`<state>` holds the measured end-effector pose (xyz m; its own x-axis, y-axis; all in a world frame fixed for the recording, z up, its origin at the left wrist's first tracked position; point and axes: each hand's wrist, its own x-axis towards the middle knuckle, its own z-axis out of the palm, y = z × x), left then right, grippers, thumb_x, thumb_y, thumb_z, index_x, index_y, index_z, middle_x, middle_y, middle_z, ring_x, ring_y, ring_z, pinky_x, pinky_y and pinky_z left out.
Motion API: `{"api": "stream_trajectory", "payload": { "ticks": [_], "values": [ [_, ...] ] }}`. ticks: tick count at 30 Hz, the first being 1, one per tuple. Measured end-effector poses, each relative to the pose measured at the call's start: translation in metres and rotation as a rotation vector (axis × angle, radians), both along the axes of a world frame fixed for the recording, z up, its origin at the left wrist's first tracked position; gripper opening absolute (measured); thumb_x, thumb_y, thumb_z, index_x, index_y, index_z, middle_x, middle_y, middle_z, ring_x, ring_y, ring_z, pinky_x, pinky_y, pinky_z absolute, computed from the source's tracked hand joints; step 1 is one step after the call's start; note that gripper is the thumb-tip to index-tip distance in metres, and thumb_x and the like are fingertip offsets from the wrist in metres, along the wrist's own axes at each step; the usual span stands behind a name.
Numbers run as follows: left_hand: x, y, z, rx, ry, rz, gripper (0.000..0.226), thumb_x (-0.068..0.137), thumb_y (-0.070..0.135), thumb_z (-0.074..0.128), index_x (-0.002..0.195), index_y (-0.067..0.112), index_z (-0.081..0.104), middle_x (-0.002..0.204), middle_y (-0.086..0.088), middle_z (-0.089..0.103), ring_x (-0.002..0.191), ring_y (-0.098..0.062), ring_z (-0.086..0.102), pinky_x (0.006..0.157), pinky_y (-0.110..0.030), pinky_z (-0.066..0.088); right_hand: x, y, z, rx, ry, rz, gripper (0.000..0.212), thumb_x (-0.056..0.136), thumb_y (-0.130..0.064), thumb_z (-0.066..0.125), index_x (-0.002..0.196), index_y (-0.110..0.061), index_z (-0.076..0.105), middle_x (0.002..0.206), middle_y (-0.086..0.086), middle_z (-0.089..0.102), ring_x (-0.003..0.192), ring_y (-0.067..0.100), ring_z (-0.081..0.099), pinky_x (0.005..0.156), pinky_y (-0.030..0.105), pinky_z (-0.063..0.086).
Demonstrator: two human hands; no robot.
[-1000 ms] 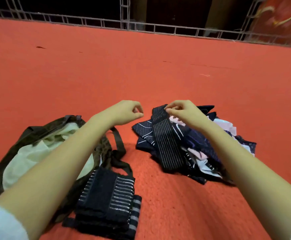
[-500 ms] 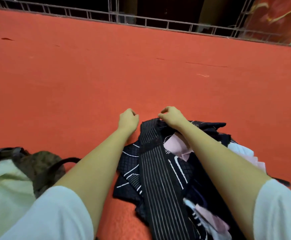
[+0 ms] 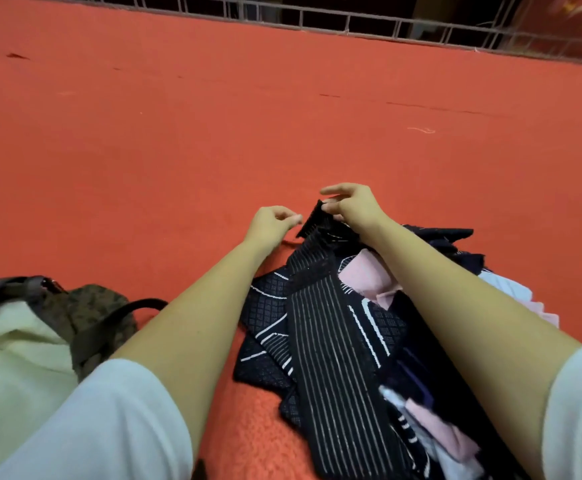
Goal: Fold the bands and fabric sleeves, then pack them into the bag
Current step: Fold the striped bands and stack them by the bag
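right grip [image 3: 352, 209] pinches far end of band [image 3: 331, 341], raised off pile [image 3: 269, 313], likely to start fold. left grip [image 3: 270, 225] curled just beside that end; holding anything, cannot tell. bag [image 3: 99, 306] left of pile.

view: a single wide-angle camera worn on the person's head
position: above and behind both forearms, which enter from the lower corners
direction: forward and steeply down onto the orange carpet [image 3: 178, 150]
nearness: close; the white sleeves [image 3: 109, 420] fill the bottom corners, with the left hand [image 3: 270, 225] and right hand [image 3: 352, 206] just below mid-frame
centre: the striped band [image 3: 334, 341] runs from the bottom edge up to the hands
left edge: the bag [image 3: 85, 313] is cut off by the frame
lower right: the fabric pile [image 3: 269, 317] runs past the bottom edge
top edge: the metal railing [image 3: 352, 19] is a thin strip slanting down to the right, the farthest thing seen
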<state>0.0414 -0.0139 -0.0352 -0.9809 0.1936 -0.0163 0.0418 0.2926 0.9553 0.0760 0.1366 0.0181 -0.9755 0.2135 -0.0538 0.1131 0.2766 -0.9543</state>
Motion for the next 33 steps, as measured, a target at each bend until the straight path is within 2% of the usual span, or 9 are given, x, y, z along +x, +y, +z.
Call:
{"api": "stream_trajectory", "payload": {
  "ticks": [3, 6, 11, 13, 16, 18, 23, 28, 33],
  "values": [
    [0.017, -0.006, 0.027, 0.044, 0.097, -0.038, 0.008, 0.093, 0.014, 0.059, 0.100, 0.011, 0.060, 0.086, 0.003, 0.054, 0.072, -0.007, 0.054, 0.048, -0.011, 0.046, 0.012, -0.013, 0.013, -0.132, 0.045, -0.004, 0.034, 0.085, 0.013, 0.055, 0.116, 0.001, 0.058, 0.076, 0.006, 0.058, 0.056, 0.011, 0.057, 0.047, 0.016, 0.048],
    [0.026, -0.013, 0.038, 0.016, 0.104, -0.096, 0.009, 0.095, 0.011, 0.054, 0.101, 0.009, 0.061, 0.075, 0.000, 0.054, 0.048, 0.001, 0.048, 0.038, -0.017, 0.036, 0.021, -0.024, 0.022, -0.220, 0.063, 0.035, 0.031, 0.085, 0.010, 0.057, 0.112, -0.003, 0.059, 0.078, 0.009, 0.060, 0.059, 0.016, 0.059, 0.051, 0.020, 0.050],
    [0.037, -0.022, 0.056, 0.111, 0.026, -0.041, 0.044, 0.100, 0.039, 0.039, 0.067, 0.015, 0.057, 0.067, -0.005, 0.058, 0.059, -0.016, 0.055, 0.060, -0.028, 0.046, 0.038, -0.025, 0.027, -0.369, 0.052, 0.045, 0.017, 0.095, -0.005, 0.050, 0.109, -0.002, 0.059, 0.077, 0.009, 0.061, 0.066, 0.017, 0.059, 0.060, 0.022, 0.053],
    [0.043, -0.025, 0.066, 0.128, 0.034, 0.029, 0.049, 0.096, 0.049, 0.043, 0.061, 0.015, 0.048, 0.063, -0.003, 0.051, 0.065, -0.021, 0.051, 0.072, -0.034, 0.048, 0.053, -0.024, 0.029, -0.266, 0.065, 0.021, 0.020, 0.097, -0.007, 0.047, 0.109, -0.001, 0.061, 0.071, 0.007, 0.055, 0.056, 0.011, 0.056, 0.052, 0.018, 0.049],
    [0.065, -0.028, 0.075, 0.066, 0.152, 0.012, 0.028, 0.088, 0.023, 0.064, 0.071, 0.021, 0.042, 0.069, 0.002, 0.045, 0.072, -0.018, 0.045, 0.073, -0.035, 0.042, 0.088, -0.032, 0.030, -0.119, 0.024, 0.078, 0.028, 0.100, -0.011, 0.042, 0.121, 0.000, 0.056, 0.059, 0.007, 0.056, 0.037, 0.006, 0.050, 0.037, 0.014, 0.033],
    [0.088, -0.028, 0.083, 0.042, 0.206, -0.008, 0.030, 0.086, 0.000, 0.060, 0.076, 0.023, 0.043, 0.074, 0.005, 0.046, 0.075, -0.016, 0.045, 0.068, -0.023, 0.040, 0.118, -0.044, 0.032, -0.190, -0.049, 0.181, 0.034, 0.103, -0.022, 0.036, 0.132, -0.007, 0.045, 0.056, 0.008, 0.065, 0.040, 0.012, 0.058, 0.036, 0.015, 0.036],
    [0.161, -0.033, 0.106, 0.112, 0.289, -0.079, 0.025, 0.086, -0.010, 0.046, 0.096, 0.011, 0.052, 0.082, 0.006, 0.049, 0.072, -0.005, 0.046, 0.064, -0.011, 0.039, 0.182, -0.083, 0.034, -0.473, -0.082, 0.207, 0.036, 0.102, -0.046, 0.023, 0.128, -0.025, 0.036, 0.108, 0.018, 0.065, 0.071, 0.023, 0.070, 0.054, 0.027, 0.056],
    [0.233, -0.058, 0.125, 0.216, 0.370, -0.143, 0.030, 0.087, -0.008, 0.048, 0.096, 0.020, 0.054, 0.090, 0.007, 0.054, 0.081, -0.003, 0.052, 0.074, -0.020, 0.042, 0.231, -0.107, 0.021, -0.906, 0.192, 0.052, 0.044, 0.104, -0.027, 0.033, 0.147, -0.021, 0.025, 0.116, 0.005, 0.061, 0.102, 0.021, 0.061, 0.099, 0.045, 0.046],
    [0.287, -0.085, 0.129, 0.251, 0.417, -0.219, 0.034, 0.087, -0.007, 0.055, 0.097, 0.026, 0.053, 0.095, 0.005, 0.057, 0.088, -0.007, 0.055, 0.081, -0.026, 0.046, 0.287, -0.112, 0.046, -1.230, 0.407, -0.093, 0.033, 0.093, 0.006, 0.041, 0.121, -0.010, 0.050, 0.085, 0.005, 0.069, 0.074, 0.014, 0.066, 0.068, 0.023, 0.055]
  ]
}}
